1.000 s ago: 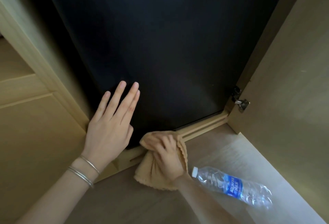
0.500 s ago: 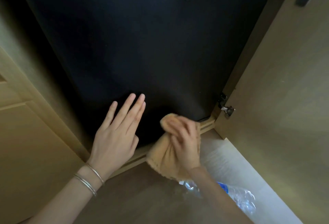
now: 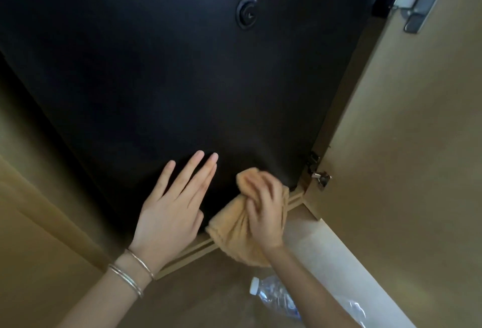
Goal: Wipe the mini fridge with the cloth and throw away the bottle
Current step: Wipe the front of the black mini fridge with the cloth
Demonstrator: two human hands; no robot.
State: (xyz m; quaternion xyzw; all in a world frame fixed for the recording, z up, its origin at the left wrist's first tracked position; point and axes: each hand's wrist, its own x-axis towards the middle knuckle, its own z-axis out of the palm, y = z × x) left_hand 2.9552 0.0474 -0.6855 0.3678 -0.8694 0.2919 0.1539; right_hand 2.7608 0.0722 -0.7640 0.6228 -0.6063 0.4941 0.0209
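Black mini fridge door [image 3: 182, 79] sits in a wooden cabinet. Left hand [image 3: 172, 213] lies flat on its lower part, fingers straight, holding nothing. Right hand [image 3: 263, 213] grips the bunched tan cloth [image 3: 234, 233] at the door's bottom right corner, near the lower hinge [image 3: 320, 177] of the open cabinet door [image 3: 404, 145]. Cloth overhangs the wooden sill [image 3: 187, 254]. Plastic bottle [image 3: 276, 296] lies sideways on the floor under the right forearm. Wide door face runs above the hands to the round lock [image 3: 246, 15].
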